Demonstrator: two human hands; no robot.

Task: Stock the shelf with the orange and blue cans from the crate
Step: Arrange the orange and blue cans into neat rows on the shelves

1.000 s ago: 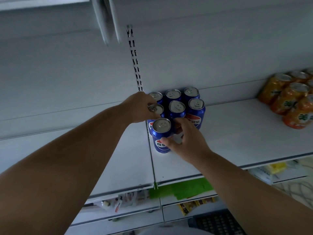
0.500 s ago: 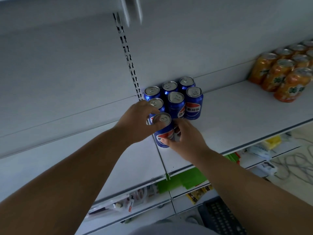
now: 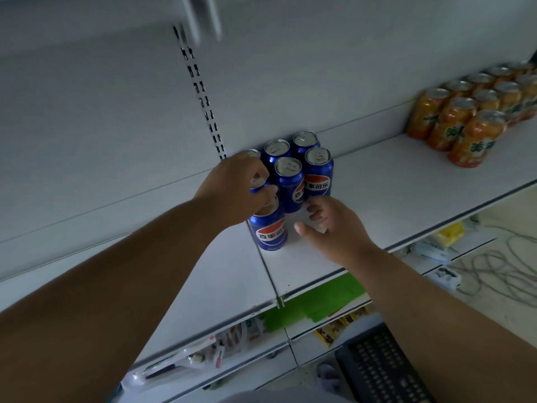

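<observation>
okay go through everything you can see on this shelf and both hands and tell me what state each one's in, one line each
Front blue can: upright on the shelf, left hand on its top.
Other blue cans: upright, packed together behind it.
Orange cans: upright, grouped at the far right.
Left hand: fingers curled over the front can's rim.
Right hand: fingers relaxed, holding nothing, beside the cans.
Shelf: bare between the two groups.

left hand covering front blue can top | orange cans running past right edge | black crate cropping at bottom
</observation>
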